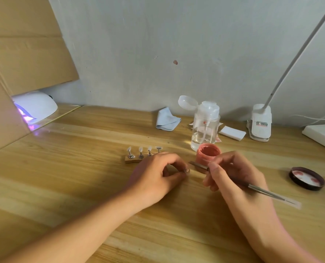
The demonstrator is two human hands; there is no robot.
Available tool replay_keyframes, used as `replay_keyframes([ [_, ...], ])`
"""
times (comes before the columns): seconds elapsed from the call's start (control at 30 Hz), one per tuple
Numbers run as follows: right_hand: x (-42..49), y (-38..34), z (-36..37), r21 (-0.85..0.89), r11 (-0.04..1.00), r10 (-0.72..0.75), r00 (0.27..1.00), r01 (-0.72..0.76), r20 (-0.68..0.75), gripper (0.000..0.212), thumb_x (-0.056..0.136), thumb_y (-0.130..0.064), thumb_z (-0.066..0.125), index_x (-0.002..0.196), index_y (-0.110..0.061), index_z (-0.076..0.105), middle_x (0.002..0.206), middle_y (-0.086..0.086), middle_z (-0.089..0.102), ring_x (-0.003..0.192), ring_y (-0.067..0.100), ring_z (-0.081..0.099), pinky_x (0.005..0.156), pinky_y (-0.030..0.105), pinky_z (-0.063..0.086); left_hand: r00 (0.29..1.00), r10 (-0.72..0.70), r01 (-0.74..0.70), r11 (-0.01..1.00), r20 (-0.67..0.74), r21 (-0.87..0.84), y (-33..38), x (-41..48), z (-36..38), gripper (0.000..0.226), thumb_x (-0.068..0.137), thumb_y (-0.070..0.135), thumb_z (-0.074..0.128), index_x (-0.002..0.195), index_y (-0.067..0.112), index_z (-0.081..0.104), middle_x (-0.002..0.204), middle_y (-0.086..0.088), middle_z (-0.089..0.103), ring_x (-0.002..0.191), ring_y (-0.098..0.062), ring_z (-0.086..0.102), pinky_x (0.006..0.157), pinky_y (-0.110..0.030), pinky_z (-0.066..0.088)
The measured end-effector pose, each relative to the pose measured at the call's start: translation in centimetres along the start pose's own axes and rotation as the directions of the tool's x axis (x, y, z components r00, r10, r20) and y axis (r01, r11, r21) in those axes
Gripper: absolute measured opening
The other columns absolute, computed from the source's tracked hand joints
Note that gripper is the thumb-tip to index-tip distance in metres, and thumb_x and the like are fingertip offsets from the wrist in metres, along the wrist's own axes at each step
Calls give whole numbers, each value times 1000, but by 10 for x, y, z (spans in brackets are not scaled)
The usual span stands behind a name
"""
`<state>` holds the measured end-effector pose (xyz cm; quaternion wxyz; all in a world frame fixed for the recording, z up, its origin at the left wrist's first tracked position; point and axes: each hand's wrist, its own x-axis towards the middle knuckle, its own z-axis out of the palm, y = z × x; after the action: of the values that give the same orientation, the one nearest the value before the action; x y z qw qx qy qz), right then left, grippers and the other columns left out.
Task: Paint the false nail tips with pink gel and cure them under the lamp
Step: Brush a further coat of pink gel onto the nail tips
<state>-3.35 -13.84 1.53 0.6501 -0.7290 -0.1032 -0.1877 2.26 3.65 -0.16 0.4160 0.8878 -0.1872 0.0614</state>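
On the wooden table a small wooden base (131, 159) carries several metal stands with pale false nail tips (140, 149). My left hand (157, 174) lies just right of it, fingers curled, pinching a small stand with a nail tip (186, 170) between thumb and forefinger. My right hand (233, 172) grips a thin metal brush (262, 189); its tip end (194, 164) points left towards the pinched nail. An open pot of pink gel (208, 153) stands right behind the brush tip. The white curing lamp (36, 107) glows violet at the far left.
A clear pump bottle (205, 128) with its cap flipped open stands behind the pot. The pot's dark lid (307, 178) lies at the right. A folded cloth (166, 120), white pads (233, 132), a clip lamp base (259, 122), a power strip (321, 134) and a cardboard box (15, 59) line the back.
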Motion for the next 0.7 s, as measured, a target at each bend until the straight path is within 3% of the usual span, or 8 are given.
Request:
replay_keyframes([
  [0.3, 1, 3, 0, -85, 993, 85, 996, -82, 30, 8, 77, -8, 64, 73, -14, 59, 71, 14, 67, 72, 35, 61, 61, 31, 43, 1000, 0, 0, 1000, 7, 4, 1, -1, -1, 16, 85, 28, 75, 79, 41, 68, 86, 25, 61, 50, -4, 44, 51, -15, 30],
  [0.4, 1, 3, -1, -101, 992, 85, 995, -81, 41, 11, 77, -7, 64, 73, -15, 59, 72, 15, 67, 69, 34, 59, 60, 30, 41, 1000, 3, -3, 1000, 4, 8, 1, 0, -1, 18, 85, 27, 75, 77, 41, 67, 80, 29, 59, 49, -3, 44, 50, -14, 30],
  [0.53, 1, 3, 0, -109, 990, 100, 994, -94, 49, 15, 76, -6, 66, 70, -17, 57, 68, 16, 63, 57, 15, 48, 50, 21, 34, 1000, -1, 1, 1000, 8, 7, 2, 0, -1, 12, 85, 27, 75, 81, 38, 70, 84, 27, 62, 50, -2, 44, 51, -14, 30],
  [0.7, 1, 1, 1, -122, 987, 114, 992, -108, 45, 10, 68, -20, 66, 70, -19, 56, 61, 10, 56, 54, 10, 42, 50, 22, 32, 1000, 4, -4, 1000, 14, 12, 3, -1, -2, 17, 85, 24, 75, 80, 39, 68, 66, 37, 55, 47, 0, 43, 48, -11, 30],
])
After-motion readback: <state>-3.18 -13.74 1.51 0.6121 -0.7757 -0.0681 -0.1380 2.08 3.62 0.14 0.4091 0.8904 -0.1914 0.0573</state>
